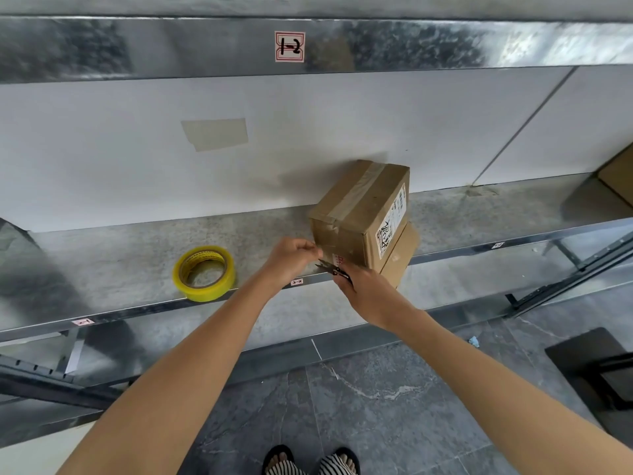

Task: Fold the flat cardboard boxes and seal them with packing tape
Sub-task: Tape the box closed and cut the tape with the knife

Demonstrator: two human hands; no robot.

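Note:
A taped brown cardboard box (356, 207) with a white label stands tilted on the metal shelf (137, 248), resting on a flatter piece of cardboard (400, 255). My left hand (291, 258) pinches something thin, seemingly clear tape, at the box's near lower corner. My right hand (363, 289) grips small black scissors (334, 269), their blades pointing left toward that pinch. A yellow roll of packing tape (204, 273) lies on the shelf to the left of my hands.
A white wall panel backs the shelf, with a strip of tape (215, 133) stuck on it. Another brown box (616, 180) sits at the far right. Below are lower shelf rails, a grey tiled floor and my striped sandals (311, 464).

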